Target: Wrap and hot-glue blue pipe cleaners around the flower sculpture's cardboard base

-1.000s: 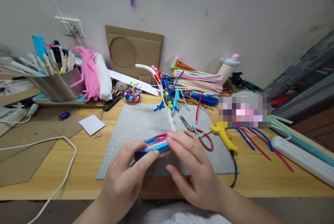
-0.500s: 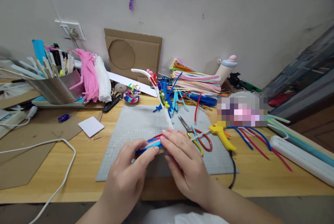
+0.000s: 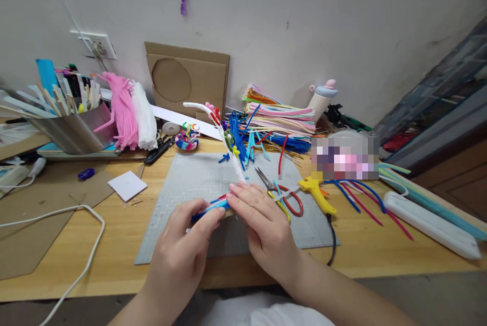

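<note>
And the right hand [image 3: 262,224] has closed in, fingers now together and nearly straight across the striped pipe-cleaner piece [image 3: 213,206], hiding more of its colours; whether it grips underneath, I can't tell. The left hand [image 3: 180,242] pinches the other end, thumb on top. The piece sits over the cutting mat [image 3: 184,179], seemingly steadier between both, beside the white-wrapped stem [image 3: 236,168].
</note>
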### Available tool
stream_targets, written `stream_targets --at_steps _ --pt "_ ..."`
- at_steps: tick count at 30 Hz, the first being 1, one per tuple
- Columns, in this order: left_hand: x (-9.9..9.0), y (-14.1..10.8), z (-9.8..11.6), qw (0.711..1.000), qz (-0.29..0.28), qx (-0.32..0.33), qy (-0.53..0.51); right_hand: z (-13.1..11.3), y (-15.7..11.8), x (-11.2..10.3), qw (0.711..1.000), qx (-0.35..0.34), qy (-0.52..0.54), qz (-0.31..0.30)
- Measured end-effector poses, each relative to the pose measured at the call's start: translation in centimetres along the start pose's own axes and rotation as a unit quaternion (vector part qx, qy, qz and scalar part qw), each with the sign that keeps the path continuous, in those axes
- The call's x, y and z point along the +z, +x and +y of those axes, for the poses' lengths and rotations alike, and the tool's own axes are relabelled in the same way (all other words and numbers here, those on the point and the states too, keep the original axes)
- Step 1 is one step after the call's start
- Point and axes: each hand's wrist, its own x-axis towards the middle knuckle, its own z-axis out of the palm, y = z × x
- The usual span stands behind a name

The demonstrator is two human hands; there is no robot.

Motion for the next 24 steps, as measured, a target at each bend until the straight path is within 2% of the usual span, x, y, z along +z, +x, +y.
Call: stream_targets --at_steps 14,20,24 --pt "0.1 0.0 0.1 1.0 0.001 0.009 0.003 0.2 -0.4 0.0 1.0 0.003 0.007 -0.01" --pt "0.0 -0.2 0.0 1.0 -0.003 0.014 -0.001 -0.8 -0.9 -0.2 0.998 0.035 0.002 -0.052" --pt "0.0 -0.4 0.0 1.0 -0.01 0.001 -0.007 -1.7 -0.9 -0.4 0.996 0.035 -0.043 -0.072"
